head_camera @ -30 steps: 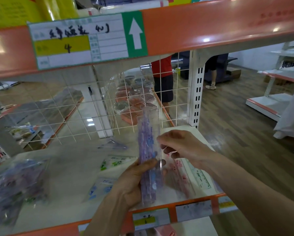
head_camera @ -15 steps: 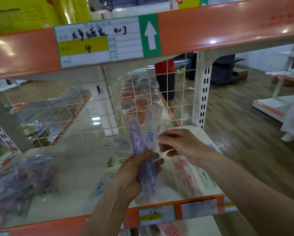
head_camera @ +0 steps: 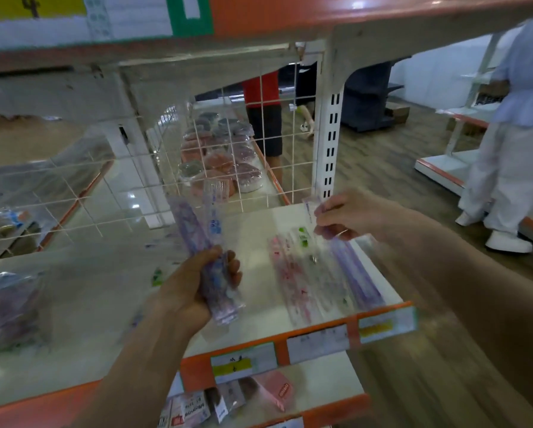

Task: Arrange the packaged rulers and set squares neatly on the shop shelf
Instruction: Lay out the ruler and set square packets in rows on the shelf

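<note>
Rulers [head_camera: 210, 239] in left hand [head_camera: 191, 293]; right hand [head_camera: 350, 216] pinches purple ruler [head_camera: 359, 274] (grid [head_camera: 293, 135] behind).

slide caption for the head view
Left hand grips a bundle of packaged rulers; right hand pinches a purple ruler over the shelf

Background only:
- White wire mesh [head_camera: 259, 143] at the back, slotted white upright [head_camera: 331, 134] on its right.
- Behind the mesh: plastic-wrapped round items [head_camera: 228, 156], blurred.
- Handwritten label [head_camera: 129, 13] with a green panel overhead.
- Price tags [head_camera: 243, 361] on the orange front edge, pink packet [head_camera: 274, 390] below.
- Person in red top [head_camera: 263, 118] behind the mesh, another in white trousers [head_camera: 518, 168] far right.
- Wood-pattern floor [head_camera: 382, 168], dark unit [head_camera: 367, 97], cardboard box [head_camera: 398, 111] beside it.
</note>
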Available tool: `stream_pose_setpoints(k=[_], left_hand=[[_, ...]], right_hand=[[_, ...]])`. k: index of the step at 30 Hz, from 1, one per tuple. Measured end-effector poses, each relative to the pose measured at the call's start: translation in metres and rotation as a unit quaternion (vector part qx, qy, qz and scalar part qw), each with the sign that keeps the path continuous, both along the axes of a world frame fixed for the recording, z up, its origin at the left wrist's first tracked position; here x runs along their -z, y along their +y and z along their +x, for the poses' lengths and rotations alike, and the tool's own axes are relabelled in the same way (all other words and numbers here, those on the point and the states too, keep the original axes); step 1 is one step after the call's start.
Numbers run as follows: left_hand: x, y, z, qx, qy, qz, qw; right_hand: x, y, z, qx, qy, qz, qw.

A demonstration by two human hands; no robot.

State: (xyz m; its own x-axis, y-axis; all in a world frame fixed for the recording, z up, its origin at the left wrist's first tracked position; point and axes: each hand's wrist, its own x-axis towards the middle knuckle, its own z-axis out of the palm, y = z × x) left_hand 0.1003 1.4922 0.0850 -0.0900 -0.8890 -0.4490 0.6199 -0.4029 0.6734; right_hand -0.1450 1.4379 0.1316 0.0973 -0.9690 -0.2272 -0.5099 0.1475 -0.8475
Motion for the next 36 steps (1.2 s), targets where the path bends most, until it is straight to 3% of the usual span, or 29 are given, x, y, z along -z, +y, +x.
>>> stream_pose_setpoints(k=[9,15,18,19,21,24,31,36], left_hand=[[0.003,-0.007,-0.042,0.091,-0.01,-0.016,0.996],[0.0,-0.008,-0.045,0.101,0.01,-0.013,0.995],[-0.001,-0.005,-0.041,0.099,0.017,-0.024,0.995],[-0.001,-0.003,-0.039,0.098,0.012,-0.031,0.995],[-0.001,0.0,-0.036,0.097,-0.005,-0.047,0.994],[-0.004,0.006,-0.033,0.102,-0.021,-0.061,0.993],[-0.005,0.011,-0.018,0.075,-0.02,-0.065,0.995],[-0.008,0.016,-0.015,0.049,-0.01,-0.068,0.996]], right_hand=[[0.016,0.004,-0.033,0.035,0.123,0.061,0.99],[0.029,0.006,-0.035,-0.004,0.231,0.023,0.973],[0.024,0.004,-0.029,-0.012,0.303,-0.059,0.951],[0.02,0.004,-0.023,-0.005,0.287,-0.097,0.953],[0.01,0.006,-0.005,0.003,0.138,-0.13,0.982],[-0.003,0.012,0.03,-0.017,-0.044,-0.09,0.995],[-0.009,0.009,0.058,-0.029,-0.174,-0.025,0.984],[-0.004,0.01,0.072,-0.027,-0.184,-0.013,0.983]])
